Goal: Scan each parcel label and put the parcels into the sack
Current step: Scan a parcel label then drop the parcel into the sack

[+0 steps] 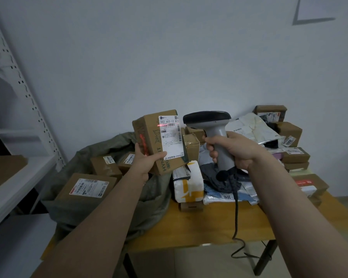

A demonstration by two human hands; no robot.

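Where the forearms enter: both rise from the bottom edge, converging toward mid-frame and held above the table.
Left hand [147,157]: raised with the wrist bent back; thumb lies across the lower front of the parcel, fingers wrapped behind its left side.
Parcel [155,137]: a brown carton gripped by the left hand, held upright and slightly tilted above the sack's mouth, label face toward the camera.
Label [171,135]: white, on the carton's front; a red scan line crosses its upper barcode.
Right hand [231,149]: fist closed round the scanner's grey handle; the forefinger possibly sits on a trigger, but that side is hidden.
Scanner [209,121]: black head level with the label, just right of the carton and apart from it.
Cable [236,213]: hangs from the handle's base past the table edge.
Sack [109,197]: grey-green, open, slumped at the table's left end, holding several labelled cartons [86,189].
Table [209,223]: wooden top, black legs.
Unsorted pile [249,133]: cartons and soft mailers heaped on the table behind the hands.
Shelving [18,177]: white metal rack at far left.
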